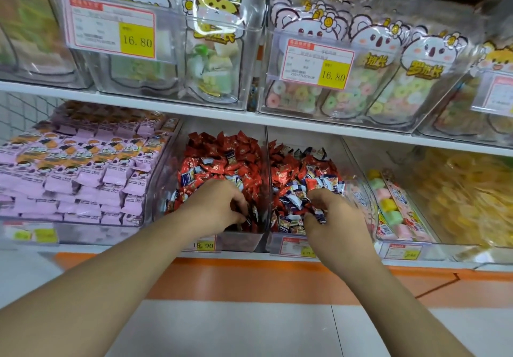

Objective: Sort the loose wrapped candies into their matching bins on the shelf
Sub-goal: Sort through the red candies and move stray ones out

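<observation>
Two clear bins stand side by side on the lower shelf. The left bin (238, 238) is full of red wrapped candies (222, 159). The right bin (358, 187) holds red candies mixed with blue-and-white ones (294, 190). My left hand (219, 207) reaches into the front of the left bin, fingers curled down and pinching a dark-wrapped candy (248, 219). My right hand (330, 215) is inside the right bin, fingers curled around blue-and-white candies (317, 215) at its front.
A bin of pink packets (69, 168) sits to the left. Pastel marshmallow packs (394, 209) and yellow sweets (458, 198) fill bins to the right. The upper shelf (249, 119) carries clear bins of cartoon pouches with price tags. An orange shelf edge (249, 276) lies below.
</observation>
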### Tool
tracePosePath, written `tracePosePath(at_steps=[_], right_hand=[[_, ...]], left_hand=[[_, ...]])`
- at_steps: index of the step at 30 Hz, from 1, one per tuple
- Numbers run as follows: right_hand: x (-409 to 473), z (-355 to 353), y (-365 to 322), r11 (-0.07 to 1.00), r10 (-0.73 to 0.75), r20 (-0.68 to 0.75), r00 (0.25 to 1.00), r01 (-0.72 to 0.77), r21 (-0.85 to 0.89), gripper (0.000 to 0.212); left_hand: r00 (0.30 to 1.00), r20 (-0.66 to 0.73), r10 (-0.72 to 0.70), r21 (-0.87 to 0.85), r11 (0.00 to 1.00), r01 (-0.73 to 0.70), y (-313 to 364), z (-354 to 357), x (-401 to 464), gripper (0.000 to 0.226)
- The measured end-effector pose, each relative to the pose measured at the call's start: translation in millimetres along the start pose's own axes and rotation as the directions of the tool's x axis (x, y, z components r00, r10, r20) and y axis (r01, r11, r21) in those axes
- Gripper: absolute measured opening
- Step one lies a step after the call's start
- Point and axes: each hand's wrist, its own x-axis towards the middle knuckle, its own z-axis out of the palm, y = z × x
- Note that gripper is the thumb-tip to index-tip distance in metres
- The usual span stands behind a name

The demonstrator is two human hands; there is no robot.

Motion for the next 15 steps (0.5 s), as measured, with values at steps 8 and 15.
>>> tracePosePath(at_steps=[8, 15], right_hand=[[-6.9, -4.6, -20.4, 0.997, -0.063, -0.022, 0.998, 0.063, 0.039, 0.043], [-17.0, -3.8, -51.2, 0.942, -0.246, -0.016, 0.969, 0.243, 0.23, 0.023]], left_hand=[[0.971, -0.233, -0.044, -0.363, 0.931, -0.044, 6.5, -17.0, -19.9, 0.008], [0.982, -0.187, 0.04, -0.648, 0.746, -0.153, 38.5, -25.9, -47.1, 0.006]])
